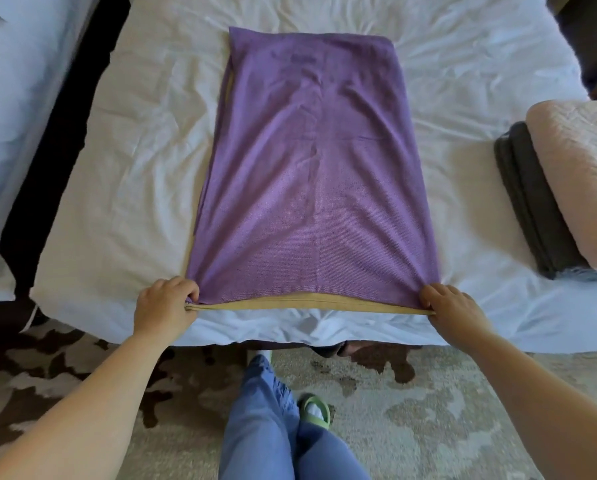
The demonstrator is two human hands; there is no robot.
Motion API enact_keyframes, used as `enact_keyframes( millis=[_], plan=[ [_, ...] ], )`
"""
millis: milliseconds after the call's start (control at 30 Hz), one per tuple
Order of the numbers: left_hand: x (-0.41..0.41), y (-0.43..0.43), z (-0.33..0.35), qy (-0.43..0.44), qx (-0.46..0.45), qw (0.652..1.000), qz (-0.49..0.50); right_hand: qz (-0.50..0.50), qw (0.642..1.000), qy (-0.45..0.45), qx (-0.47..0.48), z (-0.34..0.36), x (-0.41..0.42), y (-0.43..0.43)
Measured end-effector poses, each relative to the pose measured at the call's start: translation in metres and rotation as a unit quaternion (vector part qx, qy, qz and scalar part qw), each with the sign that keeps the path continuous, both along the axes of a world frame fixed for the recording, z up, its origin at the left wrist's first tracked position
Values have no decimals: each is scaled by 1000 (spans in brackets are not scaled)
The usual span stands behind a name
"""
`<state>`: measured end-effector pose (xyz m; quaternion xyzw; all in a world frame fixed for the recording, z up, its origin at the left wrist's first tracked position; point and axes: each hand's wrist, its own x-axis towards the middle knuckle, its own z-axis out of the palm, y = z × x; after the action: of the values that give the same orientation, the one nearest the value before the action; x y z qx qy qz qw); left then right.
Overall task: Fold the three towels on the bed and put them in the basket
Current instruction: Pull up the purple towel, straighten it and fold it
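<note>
A purple towel (314, 174) with a tan underside lies lengthwise on the white bed (134, 174), folded in half along its length. My left hand (165, 306) pinches its near left corner at the bed's front edge. My right hand (452, 306) pinches the near right corner, and the tan hem stretches taut between the two. At the right edge of the bed sit a folded pink towel (581, 181) and a folded dark grey towel (529, 199), the pink one lying on the grey. No basket is in view.
A second white bed (20, 98) stands at the left across a dark gap. Below the bed's front edge is a patterned brown and beige carpet (428, 410), with my blue-trousered legs and a green slipper (316, 408).
</note>
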<state>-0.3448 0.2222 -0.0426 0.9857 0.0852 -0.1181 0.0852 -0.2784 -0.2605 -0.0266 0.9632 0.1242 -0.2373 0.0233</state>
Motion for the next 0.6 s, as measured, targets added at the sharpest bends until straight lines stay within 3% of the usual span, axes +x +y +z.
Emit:
enact_keyframes(
  millis=[100, 267, 400, 600],
  plan=[
    [10, -4, 4, 79, 1, 997, -13, 4, 1000, 22, 17, 6, 6, 4],
    [39, -32, 18, -79, -93, 987, -103, 27, 991, -38, 127, 10, 16, 50],
    [44, -77, 15, -44, -108, 974, -195, 91, 985, -34, 141, -4, 12, 101],
    [43, -104, 3, -120, -126, 961, -217, 62, 987, -57, 140, -16, 14, 116]
  ],
)
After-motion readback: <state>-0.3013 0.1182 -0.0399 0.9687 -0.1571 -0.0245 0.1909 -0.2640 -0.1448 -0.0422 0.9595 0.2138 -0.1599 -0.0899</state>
